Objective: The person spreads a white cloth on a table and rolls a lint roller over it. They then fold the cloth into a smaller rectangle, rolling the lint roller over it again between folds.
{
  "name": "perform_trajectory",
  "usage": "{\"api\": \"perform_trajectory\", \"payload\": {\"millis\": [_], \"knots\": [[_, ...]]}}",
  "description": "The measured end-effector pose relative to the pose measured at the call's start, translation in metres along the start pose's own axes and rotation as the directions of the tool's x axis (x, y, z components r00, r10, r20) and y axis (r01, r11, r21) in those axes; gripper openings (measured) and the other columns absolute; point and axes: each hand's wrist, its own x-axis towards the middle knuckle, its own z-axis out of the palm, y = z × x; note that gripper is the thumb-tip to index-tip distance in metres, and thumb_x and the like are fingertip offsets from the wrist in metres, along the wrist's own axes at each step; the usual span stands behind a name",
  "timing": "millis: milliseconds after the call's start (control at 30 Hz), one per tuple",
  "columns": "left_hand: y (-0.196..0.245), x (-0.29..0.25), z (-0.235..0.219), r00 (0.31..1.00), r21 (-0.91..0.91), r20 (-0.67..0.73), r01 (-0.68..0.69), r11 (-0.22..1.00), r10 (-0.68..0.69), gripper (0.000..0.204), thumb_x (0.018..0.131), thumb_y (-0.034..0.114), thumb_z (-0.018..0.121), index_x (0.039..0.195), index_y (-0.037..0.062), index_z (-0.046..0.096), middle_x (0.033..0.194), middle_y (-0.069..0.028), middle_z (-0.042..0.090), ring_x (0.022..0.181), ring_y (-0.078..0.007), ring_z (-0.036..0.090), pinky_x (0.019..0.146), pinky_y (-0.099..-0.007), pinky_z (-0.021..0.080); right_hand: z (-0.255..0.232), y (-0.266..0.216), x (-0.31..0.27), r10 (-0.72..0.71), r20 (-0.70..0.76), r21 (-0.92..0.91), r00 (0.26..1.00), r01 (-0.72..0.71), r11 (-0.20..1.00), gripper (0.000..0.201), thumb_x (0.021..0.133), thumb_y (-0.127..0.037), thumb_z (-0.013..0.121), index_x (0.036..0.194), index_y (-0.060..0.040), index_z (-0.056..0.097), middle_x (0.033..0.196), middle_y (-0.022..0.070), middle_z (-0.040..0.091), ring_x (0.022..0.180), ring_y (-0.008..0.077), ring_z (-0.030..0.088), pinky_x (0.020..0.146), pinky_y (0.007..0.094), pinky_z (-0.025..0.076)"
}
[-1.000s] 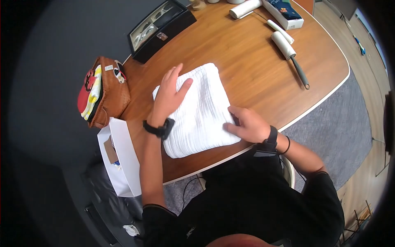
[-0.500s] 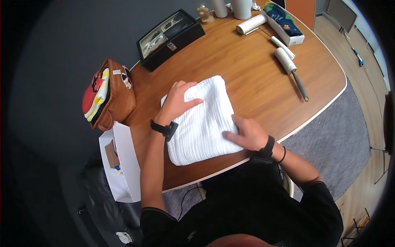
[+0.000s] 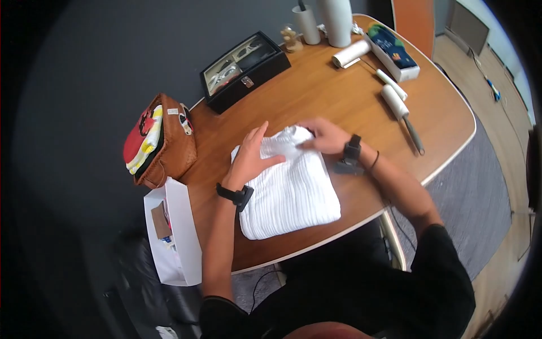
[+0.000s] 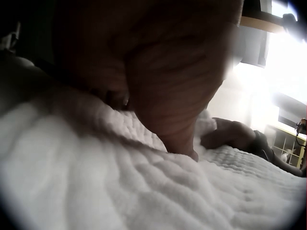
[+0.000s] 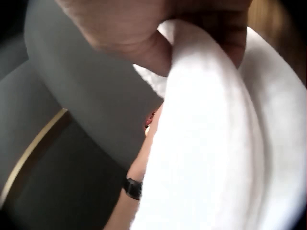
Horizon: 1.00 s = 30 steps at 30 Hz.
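Note:
A folded white ribbed cloth lies near the table's front edge. My left hand rests on its left side, fingers extended and thumb spread toward the middle. In the left wrist view the thumb presses down on the soft, creased fabric. At the far right corner my right hand, slightly blurred, grips the cloth. The right wrist view shows that hand pinching a thick fold between thumb and fingers, with the fabric curving up into the grip.
Left of the cloth stand a brown basket of folded clothes and a white box. A black glasses case sits behind. Lint rollers and a box of socks lie at the back right, near white vases.
My right hand has moved from the cloth's near right side to its far right corner and grips it there. My left hand stays on the left side. The head view has shifted.

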Motion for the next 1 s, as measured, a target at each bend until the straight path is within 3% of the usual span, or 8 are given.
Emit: {"api": "perform_trajectory", "payload": {"millis": [67,200,333,500,667,767,933,1000], "knots": [[0.004,-0.004,-0.009,0.999,-0.089,0.037,0.002,0.996,0.001,0.108,0.078,0.042,0.099,0.162,-0.0011,0.046,0.153,-0.0253,0.059,0.142,-0.041,0.057,0.119,-0.0465,0.046,0.004,-0.01,-0.006,-0.009,0.085,0.354,0.996,-0.022,0.935,0.034,0.092,0.0,0.074,0.126,-0.0005,0.071,0.111,0.0074,0.077,0.106,0.0159,0.07,0.096,0.0311,0.054],[0.01,-0.002,-0.038,0.975,-0.173,0.212,-0.035,0.984,0.072,0.072,0.076,0.032,0.1,0.135,-0.0004,0.073,0.126,-0.0194,0.077,0.117,-0.0342,0.074,0.103,-0.0403,0.056,0.003,-0.017,-0.016,-0.16,0.136,0.389,0.978,0.096,0.916,0.035,0.095,0.006,0.066,0.13,0.0007,0.069,0.121,0.008,0.076,0.114,0.0153,0.069,0.102,0.0323,0.052],[0.017,0.002,-0.061,0.912,-0.269,0.409,0.097,0.958,0.022,0.052,0.077,0.027,0.098,0.117,-0.0012,0.08,0.103,-0.0157,0.081,0.096,-0.0293,0.078,0.09,-0.0361,0.058,-0.001,-0.019,-0.016,-0.31,0.11,0.24,0.944,0.277,0.93,0.036,0.095,0.005,0.063,0.13,0.0001,0.07,0.12,0.0141,0.076,0.115,0.0254,0.072,0.103,0.0376,0.053],[0.025,0.012,-0.095,0.813,0.027,0.562,0.167,0.986,-0.153,0.039,0.08,0.024,0.095,0.105,-0.0021,0.081,0.09,-0.015,0.082,0.082,-0.0223,0.077,0.079,-0.0351,0.057,0.002,-0.023,-0.02,-0.289,-0.005,0.216,0.957,0.283,0.935,0.033,0.097,0.002,0.064,0.129,-0.0001,0.07,0.12,0.0151,0.076,0.114,0.0267,0.072,0.102,0.0381,0.054],[0.038,0.015,-0.107,0.84,-0.012,0.494,0.263,0.965,-0.223,0.044,0.083,0.029,0.093,0.109,-0.0045,0.081,0.096,-0.0185,0.082,0.084,-0.0248,0.077,0.081,-0.0351,0.058,0.015,-0.007,-0.015,-0.027,-0.136,0.371,0.99,0.076,0.925,0.034,0.103,-0.009,0.07,0.135,0.0003,0.065,0.12,0.0142,0.075,0.111,0.0221,0.072,0.097,0.036,0.057],[0.018,0.019,-0.08,0.937,0.06,0.286,0.193,0.979,-0.202,0.047,0.092,0.037,0.086,0.111,-0.0053,0.079,0.099,-0.0228,0.08,0.087,-0.032,0.076,0.08,-0.0403,0.057,0.015,0.006,-0.011,0.329,-0.204,0.276,0.922,-0.269,0.923,0.059,0.099,-0.025,0.083,0.144,0.0019,0.056,0.113,0.0191,0.073,0.1,0.0242,0.073,0.086,0.0365,0.061],[-0.031,0.017,-0.031,0.892,0.183,0.369,0.206,0.961,-0.262,0.052,0.097,0.046,0.082,0.101,-0.0055,0.076,0.092,-0.0265,0.074,0.083,-0.0397,0.073,0.077,-0.0462,0.055,0.009,0.034,-0.014,0.354,-0.119,0.272,0.928,-0.313,0.91,0.07,0.093,-0.027,0.088,0.147,0.0012,0.053,0.108,0.0168,0.072,0.097,0.0239,0.072,0.083,0.0379,0.06],[-0.039,0.014,-0.025,0.945,0.113,0.24,0.201,0.973,-0.223,0.047,0.102,0.043,0.077,0.109,-0.0041,0.075,0.086,-0.0256,0.073,0.078,-0.0411,0.071,0.075,-0.0462,0.054,0.014,0.046,-0.013,0.119,-0.283,0.154,0.952,-0.077,0.985,0.067,0.092,-0.024,0.088,0.145,0.0002,0.056,0.106,0.0149,0.072,0.095,0.0235,0.071,0.083,0.0382,0.059]]}}
